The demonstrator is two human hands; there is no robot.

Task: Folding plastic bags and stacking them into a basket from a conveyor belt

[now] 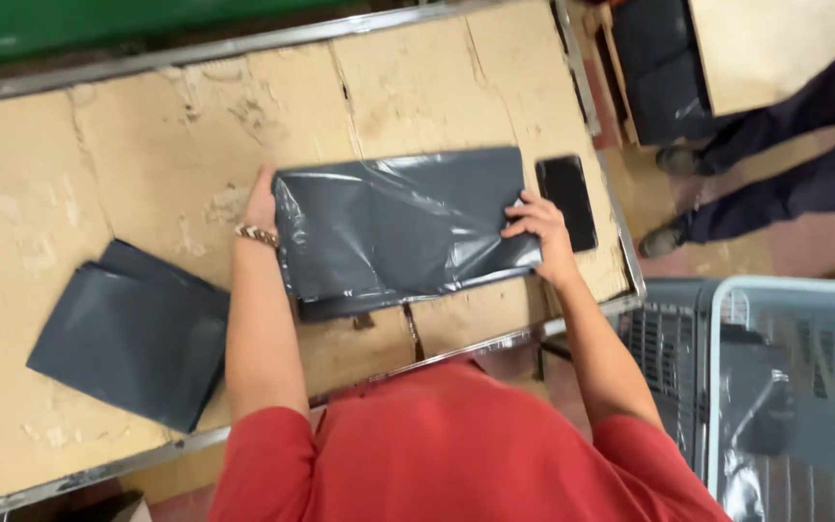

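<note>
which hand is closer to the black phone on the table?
Right. The right hand rests on the right end of the grey plastic bag, just beside the black phone. The left hand is at the bag's far left end, the whole bag between.

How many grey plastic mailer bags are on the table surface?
2 visible: one bag held flat between the left hand and right hand, and a stack at the table's left, which may hide more bags beneath its top one.
</note>
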